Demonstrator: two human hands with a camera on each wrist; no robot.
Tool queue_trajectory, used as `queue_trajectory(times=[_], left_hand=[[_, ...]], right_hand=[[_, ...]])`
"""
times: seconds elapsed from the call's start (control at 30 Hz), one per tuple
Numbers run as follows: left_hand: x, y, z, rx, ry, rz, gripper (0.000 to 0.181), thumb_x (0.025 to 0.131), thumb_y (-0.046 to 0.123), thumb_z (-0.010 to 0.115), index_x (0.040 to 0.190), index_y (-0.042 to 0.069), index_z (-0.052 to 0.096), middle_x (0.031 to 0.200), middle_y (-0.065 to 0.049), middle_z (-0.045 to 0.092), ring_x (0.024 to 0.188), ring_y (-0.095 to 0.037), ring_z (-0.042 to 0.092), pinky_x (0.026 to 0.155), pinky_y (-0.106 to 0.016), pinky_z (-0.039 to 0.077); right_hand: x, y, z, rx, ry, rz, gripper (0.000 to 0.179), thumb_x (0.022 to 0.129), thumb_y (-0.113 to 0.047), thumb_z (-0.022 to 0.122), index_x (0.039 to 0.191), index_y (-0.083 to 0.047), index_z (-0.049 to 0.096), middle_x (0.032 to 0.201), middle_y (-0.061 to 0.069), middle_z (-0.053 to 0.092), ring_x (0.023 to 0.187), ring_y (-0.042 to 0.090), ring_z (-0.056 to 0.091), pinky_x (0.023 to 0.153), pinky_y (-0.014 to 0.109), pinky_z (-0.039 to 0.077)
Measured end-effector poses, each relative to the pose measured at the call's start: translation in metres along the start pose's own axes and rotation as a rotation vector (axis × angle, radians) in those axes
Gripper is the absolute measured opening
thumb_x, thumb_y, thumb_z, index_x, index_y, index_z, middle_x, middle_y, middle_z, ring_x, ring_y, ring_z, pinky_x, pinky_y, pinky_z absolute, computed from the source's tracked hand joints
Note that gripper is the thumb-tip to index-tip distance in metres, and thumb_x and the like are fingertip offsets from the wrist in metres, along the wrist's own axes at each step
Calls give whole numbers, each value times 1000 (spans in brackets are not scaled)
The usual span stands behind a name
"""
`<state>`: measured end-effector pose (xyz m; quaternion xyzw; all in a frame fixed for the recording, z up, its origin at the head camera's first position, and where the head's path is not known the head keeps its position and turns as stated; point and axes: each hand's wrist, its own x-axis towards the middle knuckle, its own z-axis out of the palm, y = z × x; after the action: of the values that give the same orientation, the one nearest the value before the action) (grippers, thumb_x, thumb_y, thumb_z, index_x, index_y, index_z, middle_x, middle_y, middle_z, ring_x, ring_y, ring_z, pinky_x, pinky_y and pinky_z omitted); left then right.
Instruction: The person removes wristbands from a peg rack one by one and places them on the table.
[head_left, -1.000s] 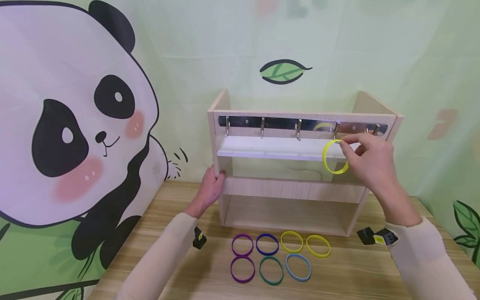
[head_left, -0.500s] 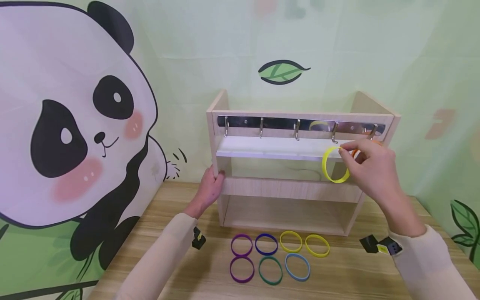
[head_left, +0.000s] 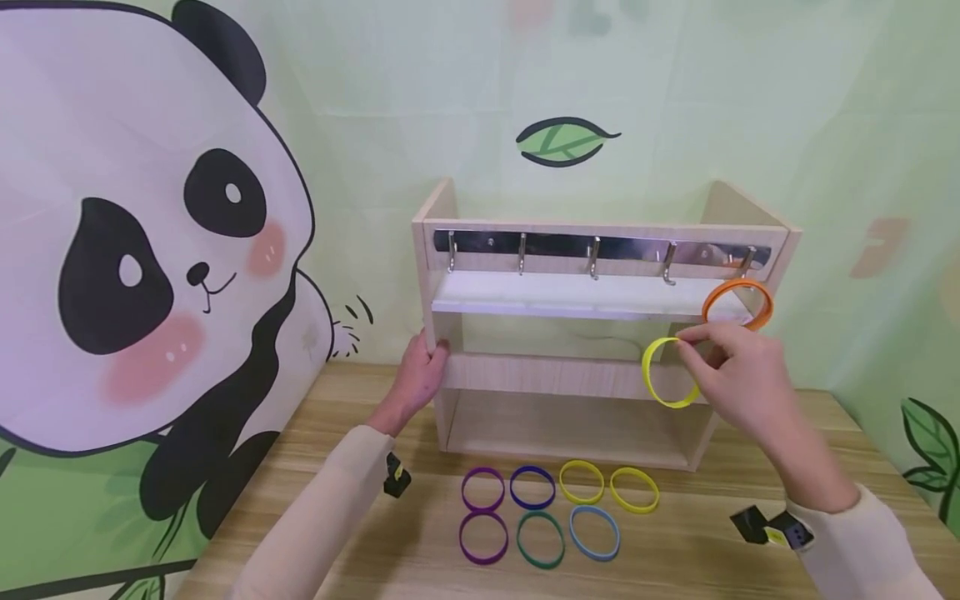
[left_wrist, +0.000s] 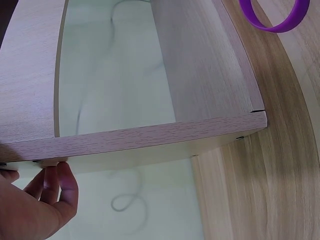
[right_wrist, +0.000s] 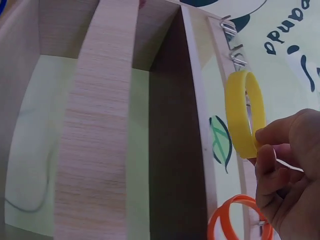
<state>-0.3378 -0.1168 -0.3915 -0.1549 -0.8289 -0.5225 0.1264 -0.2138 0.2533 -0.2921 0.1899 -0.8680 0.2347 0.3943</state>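
My right hand (head_left: pixel 742 367) pinches a yellow silicone wristband (head_left: pixel 647 375) between thumb and fingertips, in front of the shelf's right half. The right wrist view shows that yellow wristband (right_wrist: pixel 235 115) standing up from the fingertips. Just above the hand, an orange wristband (head_left: pixel 768 310) hangs from the rightmost hook (head_left: pixel 747 260). My left hand (head_left: pixel 420 377) grips the left side panel of a small wooden shelf (head_left: pixel 585 377), thumb at its front edge. In the left wrist view, that hand's fingers (left_wrist: pixel 69 185) touch the panel's outer face.
Several wristbands lie in two rows before the shelf: purple (head_left: pixel 483 562), dark blue (head_left: pixel 532 507), yellow (head_left: pixel 634 509), green (head_left: pixel 541 566) and light blue (head_left: pixel 596 557). A metal hook rail (head_left: pixel 558 243) crosses the shelf's top front. The wooden table (head_left: pixel 360 517) meets a panda-printed backdrop (head_left: pixel 405 125).
My right hand has moved down from the hooks with the yellow wristband still pinched. The orange wristband on the rightmost hook has come into view from behind the hand. My left hand stays put.
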Motion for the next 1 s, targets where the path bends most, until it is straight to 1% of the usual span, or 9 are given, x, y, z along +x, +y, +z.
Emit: queue_trajectory(times=[0.2, 0.43, 0.6, 0.67, 0.83, 0.93, 1.0], left_hand=[[0, 2, 0, 16, 9, -13, 47, 99, 23, 36, 144, 8, 32, 131, -21, 45, 117, -32, 48, 93, -53, 45], [1, 2, 0, -6, 3, -2, 46, 99, 22, 36, 143, 6, 33, 132, -22, 45, 117, -34, 50, 92, -53, 46], [0, 2, 0, -12, 2, -4, 46, 99, 21, 37, 142, 6, 34, 130, -20, 46, 116, -35, 50, 91, -53, 46], [0, 2, 0, -9, -1, -9, 46, 99, 21, 37, 143, 7, 34, 131, -19, 46, 116, -33, 50, 91, -53, 46], [-1, 3, 0, -8, -5, -14, 45, 99, 22, 36, 142, 8, 34, 130, -18, 47, 115, -31, 51, 91, -52, 47], [-1, 2, 0, -9, -4, -11, 46, 99, 22, 36, 141, 6, 34, 129, -19, 47, 114, -33, 52, 90, -52, 48], [-1, 1, 0, -12, -5, -10, 46, 99, 23, 36, 141, 5, 35, 128, -18, 48, 113, -34, 52, 89, -52, 48]], right_hand=[[-14, 6, 6, 17, -44, -1, 8, 78, -2, 72, 85, -5, 73, 59, -4, 57, 47, 5, 44, 36, 16, 32], [-27, 13, 12, 10, -48, -42, 11, 75, 1, 73, 83, -6, 73, 63, -5, 58, 50, 4, 44, 38, 16, 32], [-35, 19, 18, 14, -62, -50, 12, 74, 1, 73, 82, -7, 73, 66, -6, 60, 52, 4, 44, 40, 15, 33], [-40, 21, 21, 12, -82, -40, 11, 74, 0, 74, 81, -8, 72, 66, -6, 60, 52, 3, 45, 40, 16, 35], [-54, 28, 29, 13, -130, -49, 10, 73, 0, 74, 79, -9, 72, 61, -10, 55, 50, 0, 42, 40, 18, 36], [-64, 33, 34, 16, -130, -74, 12, 71, 1, 74, 78, -8, 72, 59, -12, 53, 49, -1, 40, 40, 16, 34], [-70, 36, 37, 18, -143, -66, 12, 71, 0, 75, 78, -8, 71, 59, -13, 52, 49, -2, 40, 40, 15, 34]])
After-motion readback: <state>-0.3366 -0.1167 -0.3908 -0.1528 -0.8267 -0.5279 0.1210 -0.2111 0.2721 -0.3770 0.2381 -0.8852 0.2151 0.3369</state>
